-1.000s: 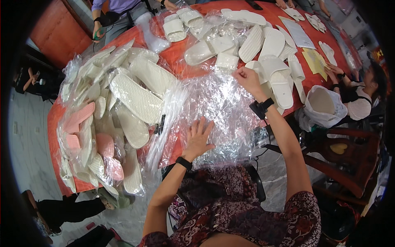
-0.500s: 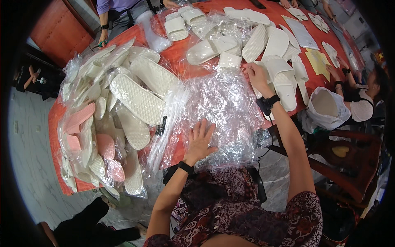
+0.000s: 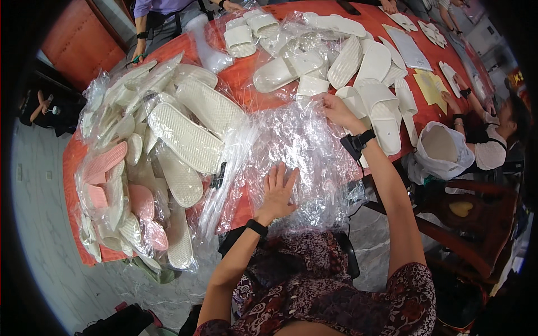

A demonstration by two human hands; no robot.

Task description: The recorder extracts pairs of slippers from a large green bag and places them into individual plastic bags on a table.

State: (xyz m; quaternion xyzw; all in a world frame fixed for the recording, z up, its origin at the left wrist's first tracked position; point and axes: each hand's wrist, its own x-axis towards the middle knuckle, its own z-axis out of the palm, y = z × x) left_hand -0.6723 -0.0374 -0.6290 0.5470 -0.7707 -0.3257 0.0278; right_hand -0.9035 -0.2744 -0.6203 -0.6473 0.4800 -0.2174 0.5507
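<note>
A stack of clear plastic bags (image 3: pixel 314 145) lies before me on the red table, overhanging its near edge. My left hand (image 3: pixel 277 196) rests flat on the lower part of the stack, fingers spread, holding nothing. At the far edge of the bags, my right hand (image 3: pixel 337 110) has its fingertips pinched together on the plastic. Just beyond those fingertips lies a white slipper (image 3: pixel 312 85). Beside my right wrist is a group of loose white slippers (image 3: pixel 376 101). The fingertips partly hide how much plastic is between them.
On the left rises a heap of bagged white slippers (image 3: pixel 185 134), with pink slippers (image 3: pixel 143 201) among them. A white-lined bin (image 3: pixel 443 145) and a wooden chair (image 3: pixel 465 224) stand at right. Other people work around the red table (image 3: pixel 246 89); yellow paper (image 3: pixel 430 88) lies at far right.
My right hand has shifted left along the far edge of the bags, its fingers closing on the plastic. My left hand has moved slightly right, still flat.
</note>
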